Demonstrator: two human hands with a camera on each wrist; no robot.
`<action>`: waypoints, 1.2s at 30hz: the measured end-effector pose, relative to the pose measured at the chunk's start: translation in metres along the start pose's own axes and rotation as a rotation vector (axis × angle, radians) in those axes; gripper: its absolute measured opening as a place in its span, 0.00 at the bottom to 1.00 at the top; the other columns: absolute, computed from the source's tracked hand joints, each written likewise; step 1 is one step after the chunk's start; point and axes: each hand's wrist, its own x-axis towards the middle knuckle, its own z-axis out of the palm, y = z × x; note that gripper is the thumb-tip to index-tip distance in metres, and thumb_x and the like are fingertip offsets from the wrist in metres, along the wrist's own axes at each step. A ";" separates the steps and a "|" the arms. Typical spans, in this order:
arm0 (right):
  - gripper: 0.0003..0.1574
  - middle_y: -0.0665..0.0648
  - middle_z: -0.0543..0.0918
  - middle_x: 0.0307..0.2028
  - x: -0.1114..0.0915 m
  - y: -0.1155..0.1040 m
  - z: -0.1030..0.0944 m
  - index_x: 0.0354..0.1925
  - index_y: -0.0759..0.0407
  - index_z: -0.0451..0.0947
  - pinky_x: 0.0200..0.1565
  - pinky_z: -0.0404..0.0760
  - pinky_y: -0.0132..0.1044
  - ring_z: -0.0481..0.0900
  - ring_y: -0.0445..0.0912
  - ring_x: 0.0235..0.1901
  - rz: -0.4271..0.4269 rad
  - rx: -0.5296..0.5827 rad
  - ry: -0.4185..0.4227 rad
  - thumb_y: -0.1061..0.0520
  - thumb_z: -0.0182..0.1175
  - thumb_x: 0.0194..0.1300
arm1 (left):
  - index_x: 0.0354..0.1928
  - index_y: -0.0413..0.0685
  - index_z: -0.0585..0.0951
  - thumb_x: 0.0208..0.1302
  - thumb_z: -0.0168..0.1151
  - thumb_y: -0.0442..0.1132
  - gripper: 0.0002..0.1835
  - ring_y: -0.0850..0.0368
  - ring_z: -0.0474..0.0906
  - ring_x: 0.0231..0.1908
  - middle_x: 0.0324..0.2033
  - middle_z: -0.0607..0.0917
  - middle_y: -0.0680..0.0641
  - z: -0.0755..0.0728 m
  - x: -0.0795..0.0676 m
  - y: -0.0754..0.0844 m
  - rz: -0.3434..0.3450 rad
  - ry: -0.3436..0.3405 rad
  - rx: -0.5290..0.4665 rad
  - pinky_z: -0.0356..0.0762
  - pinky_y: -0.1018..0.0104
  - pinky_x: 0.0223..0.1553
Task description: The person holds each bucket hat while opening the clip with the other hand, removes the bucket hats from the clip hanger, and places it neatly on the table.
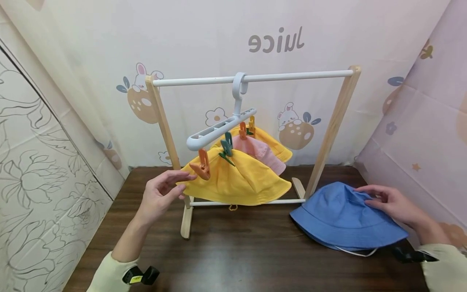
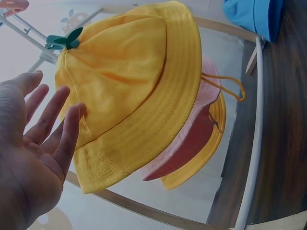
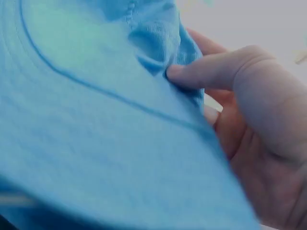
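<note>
The left sleeve (image 1: pixel 108 275) lying nearest, I am holding the left hand (image 1: pixel 160 194) loosely spread beside the yellow hat (image 1: pixel 242 178), which a green clip (image 1: pixel 227 144) is suspending, while the right hand (image 1: pixel 397 206) is pinching the blue hat (image 1: pixel 335 213), apparently to steady it, over the tabletop (image 1: pixel 233 259).

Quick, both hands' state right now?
Left hand: open, holding nothing, by the front yellow hat.
Right hand: closed, pinching the blue hat.
</note>
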 end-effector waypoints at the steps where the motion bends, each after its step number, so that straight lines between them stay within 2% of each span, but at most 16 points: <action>1: 0.24 0.17 0.82 0.54 0.001 0.003 0.002 0.62 0.63 0.87 0.36 0.73 0.25 0.77 0.22 0.46 -0.003 -0.011 0.005 0.76 0.66 0.72 | 0.62 0.25 0.81 0.78 0.62 0.22 0.15 0.64 0.93 0.54 0.55 0.95 0.62 0.000 -0.001 0.000 -0.004 0.001 0.005 0.91 0.71 0.38; 5: 0.22 0.16 0.81 0.54 0.005 0.011 0.007 0.60 0.65 0.87 0.41 0.75 0.19 0.77 0.17 0.50 -0.003 -0.049 -0.001 0.77 0.66 0.71 | 0.63 0.27 0.82 0.78 0.62 0.23 0.15 0.63 0.93 0.55 0.55 0.95 0.63 -0.002 -0.002 0.000 -0.019 0.005 0.021 0.91 0.71 0.39; 11: 0.20 0.16 0.78 0.52 0.008 0.016 0.013 0.58 0.65 0.88 0.41 0.78 0.21 0.79 0.22 0.45 0.017 -0.097 -0.022 0.76 0.67 0.71 | 0.62 0.27 0.82 0.78 0.62 0.22 0.15 0.64 0.93 0.55 0.55 0.95 0.63 -0.006 -0.006 -0.002 -0.022 0.006 0.027 0.91 0.71 0.39; 16: 0.19 0.22 0.79 0.51 0.010 0.017 0.016 0.59 0.65 0.88 0.41 0.80 0.23 0.79 0.24 0.42 0.070 -0.134 -0.040 0.73 0.66 0.74 | 0.62 0.27 0.82 0.78 0.61 0.21 0.15 0.64 0.93 0.55 0.55 0.95 0.62 -0.009 -0.009 -0.004 -0.016 0.008 0.026 0.91 0.71 0.39; 19: 0.18 0.33 0.85 0.51 0.011 0.018 0.018 0.59 0.64 0.89 0.42 0.79 0.22 0.77 0.21 0.44 0.103 -0.151 -0.054 0.72 0.66 0.75 | 0.62 0.27 0.82 0.78 0.61 0.22 0.15 0.65 0.92 0.55 0.55 0.95 0.63 -0.010 -0.010 -0.004 -0.020 0.008 0.033 0.91 0.71 0.39; 22: 0.18 0.53 0.90 0.54 0.012 0.018 0.020 0.60 0.65 0.88 0.43 0.78 0.20 0.74 0.17 0.46 0.126 -0.165 -0.062 0.72 0.65 0.76 | 0.63 0.27 0.82 0.78 0.61 0.22 0.15 0.65 0.92 0.55 0.55 0.95 0.63 -0.011 -0.011 -0.005 -0.026 0.011 0.037 0.91 0.71 0.39; 24: 0.18 0.66 0.90 0.56 0.012 0.018 0.021 0.61 0.65 0.88 0.44 0.77 0.19 0.72 0.16 0.47 0.146 -0.167 -0.071 0.71 0.65 0.77 | 0.63 0.27 0.82 0.78 0.61 0.22 0.15 0.65 0.92 0.55 0.55 0.95 0.63 -0.012 -0.011 -0.005 -0.028 0.013 0.041 0.90 0.72 0.39; 26: 0.18 0.74 0.88 0.59 0.012 0.018 0.021 0.63 0.67 0.87 0.44 0.77 0.20 0.71 0.15 0.47 0.172 -0.162 -0.084 0.70 0.63 0.79 | 0.63 0.27 0.82 0.78 0.61 0.22 0.15 0.65 0.92 0.55 0.55 0.95 0.63 -0.013 -0.011 -0.006 -0.029 0.013 0.043 0.90 0.72 0.39; 28: 0.19 0.77 0.87 0.61 0.011 0.018 0.022 0.64 0.68 0.85 0.44 0.77 0.20 0.70 0.15 0.47 0.192 -0.156 -0.094 0.69 0.62 0.80 | 0.63 0.27 0.82 0.79 0.61 0.22 0.15 0.65 0.92 0.55 0.56 0.94 0.63 -0.014 -0.011 -0.006 -0.029 0.013 0.047 0.90 0.72 0.39; 31: 0.19 0.75 0.88 0.60 0.010 0.019 0.023 0.65 0.69 0.85 0.43 0.78 0.21 0.71 0.15 0.46 0.194 -0.147 -0.087 0.69 0.61 0.80 | 0.63 0.27 0.82 0.78 0.61 0.22 0.15 0.65 0.92 0.55 0.56 0.94 0.63 -0.015 -0.012 -0.007 -0.027 0.019 0.052 0.90 0.72 0.39; 35: 0.18 0.54 0.91 0.54 0.011 0.020 0.024 0.63 0.69 0.86 0.43 0.79 0.22 0.74 0.17 0.45 0.184 -0.142 -0.064 0.68 0.62 0.80 | 0.63 0.26 0.81 0.78 0.61 0.21 0.15 0.65 0.92 0.55 0.55 0.94 0.62 -0.018 -0.013 -0.007 -0.020 0.030 0.052 0.90 0.71 0.39; 36: 0.17 0.52 0.90 0.54 0.011 0.020 0.023 0.63 0.68 0.86 0.43 0.79 0.22 0.77 0.20 0.44 0.185 -0.142 -0.063 0.67 0.62 0.81 | 0.63 0.26 0.81 0.78 0.61 0.21 0.15 0.65 0.92 0.54 0.55 0.95 0.61 -0.019 -0.013 -0.008 -0.018 0.033 0.052 0.90 0.72 0.39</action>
